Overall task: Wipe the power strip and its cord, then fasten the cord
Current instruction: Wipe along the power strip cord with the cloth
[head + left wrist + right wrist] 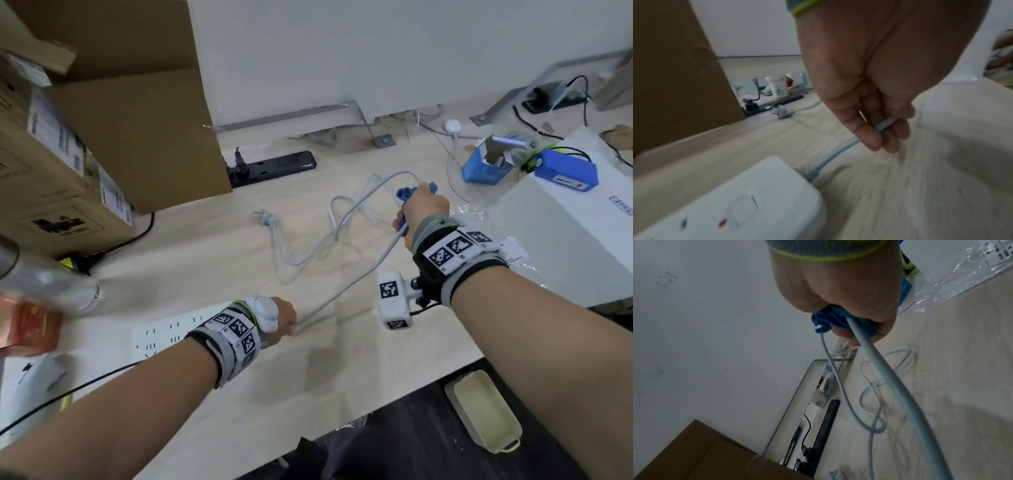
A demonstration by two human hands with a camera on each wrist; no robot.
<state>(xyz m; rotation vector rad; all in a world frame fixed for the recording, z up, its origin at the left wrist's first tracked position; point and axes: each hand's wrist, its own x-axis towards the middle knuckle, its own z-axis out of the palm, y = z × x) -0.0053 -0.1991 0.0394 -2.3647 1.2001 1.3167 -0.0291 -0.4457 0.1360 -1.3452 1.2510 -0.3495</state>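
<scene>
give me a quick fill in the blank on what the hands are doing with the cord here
1. The right hand grips a ____ cloth around the pale grey cord.
2. The left hand pinches the cord near the ____ power strip.
3. The cord's grey plug lies ____ on the light wooden table.

Missing words: blue; white; unplugged

Lying on the table (212, 260): power strip (164, 337) at near left, cord (346, 291) running right and away, plug (265, 218) farther back, boxes (102, 137) standing behind at left.
</scene>
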